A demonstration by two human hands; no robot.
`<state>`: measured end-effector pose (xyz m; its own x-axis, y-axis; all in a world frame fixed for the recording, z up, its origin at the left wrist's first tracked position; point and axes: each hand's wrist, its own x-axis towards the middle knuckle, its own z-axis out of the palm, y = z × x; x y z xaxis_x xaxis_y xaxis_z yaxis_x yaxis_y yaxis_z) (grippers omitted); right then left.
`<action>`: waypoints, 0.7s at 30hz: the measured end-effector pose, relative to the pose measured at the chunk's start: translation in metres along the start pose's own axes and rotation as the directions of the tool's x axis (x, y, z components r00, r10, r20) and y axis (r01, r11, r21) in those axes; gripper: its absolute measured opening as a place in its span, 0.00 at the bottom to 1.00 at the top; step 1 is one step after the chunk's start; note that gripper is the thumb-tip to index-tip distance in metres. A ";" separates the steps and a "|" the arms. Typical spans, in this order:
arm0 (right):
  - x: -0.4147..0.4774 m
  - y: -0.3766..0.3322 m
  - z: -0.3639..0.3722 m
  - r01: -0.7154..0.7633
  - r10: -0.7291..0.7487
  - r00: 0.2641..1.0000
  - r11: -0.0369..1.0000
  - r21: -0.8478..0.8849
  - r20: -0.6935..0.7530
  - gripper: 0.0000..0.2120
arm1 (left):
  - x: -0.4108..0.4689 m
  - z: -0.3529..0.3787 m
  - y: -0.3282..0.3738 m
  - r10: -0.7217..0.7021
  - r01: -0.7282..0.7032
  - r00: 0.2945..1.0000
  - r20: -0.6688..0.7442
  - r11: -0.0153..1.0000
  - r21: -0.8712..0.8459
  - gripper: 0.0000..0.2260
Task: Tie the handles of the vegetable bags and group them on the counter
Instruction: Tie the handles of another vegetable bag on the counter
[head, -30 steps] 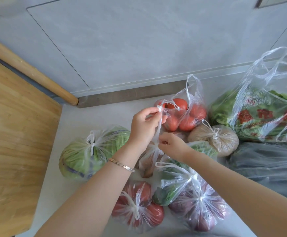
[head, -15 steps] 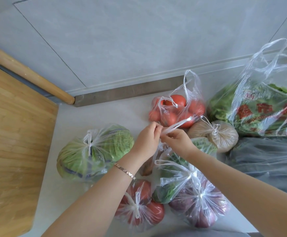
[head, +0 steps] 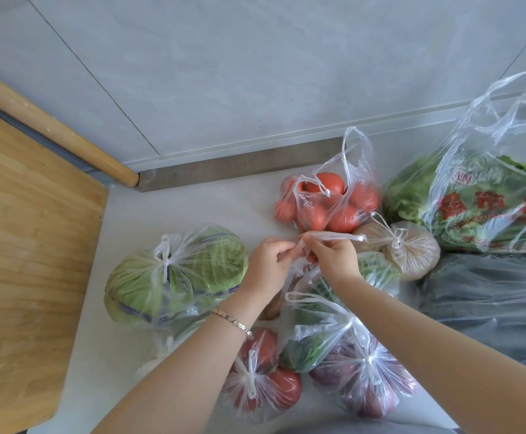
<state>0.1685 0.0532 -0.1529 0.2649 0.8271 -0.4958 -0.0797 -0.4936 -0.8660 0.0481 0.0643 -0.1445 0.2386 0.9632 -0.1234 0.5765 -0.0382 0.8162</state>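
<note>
Left hand (head: 269, 264) and right hand (head: 333, 261) are both pinching the thin film handles (head: 336, 236) of the bag (head: 297, 269) sitting mid-cluster on the counter (head: 192, 208). Film is looking light, floppy, slippery, tear-prone. Best hold is probably near the handle roots, cinching gently.

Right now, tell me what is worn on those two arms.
The left forearm and right forearm are bare: no sleeves and no gloves show. A thin gold-coloured bracelet of small flat links circles the left wrist. Nothing is visible on the right wrist.
</note>
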 end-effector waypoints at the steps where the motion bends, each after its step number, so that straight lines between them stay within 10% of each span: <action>1: 0.001 0.000 0.001 -0.033 0.032 0.999 0.999 -0.030 -0.015 0.15 | 0.001 0.002 -0.003 -0.003 0.004 1.000 -0.011 0.999 0.035 0.09; 6: 0.006 -0.003 0.003 -0.059 0.049 0.997 0.984 -0.170 -0.061 0.06 | 0.001 0.005 -0.003 -0.002 0.002 1.000 -0.006 0.992 0.126 0.10; 11: -0.002 -0.007 0.002 0.122 -0.100 0.989 0.967 -0.225 0.109 0.19 | 0.009 0.003 -0.005 -0.291 0.285 0.955 -0.057 0.954 -0.089 0.13; 16: -0.005 0.001 -0.007 0.543 -0.453 0.838 0.639 -0.545 0.304 0.13 | 0.009 -0.001 -0.003 -0.294 0.295 0.955 0.024 0.952 -0.076 0.10; 21: 0.002 -0.001 -0.004 0.640 -0.421 0.766 0.432 -0.636 0.485 0.10 | 0.005 -0.008 0.004 -0.090 0.072 0.990 0.108 0.983 0.167 0.10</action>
<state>0.1725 0.0546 -0.1524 -0.2298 0.9721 -0.0467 0.7461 0.1451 -0.6498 0.0453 0.0709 -0.1374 0.2682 0.9285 -0.2568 0.7144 -0.0129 0.6996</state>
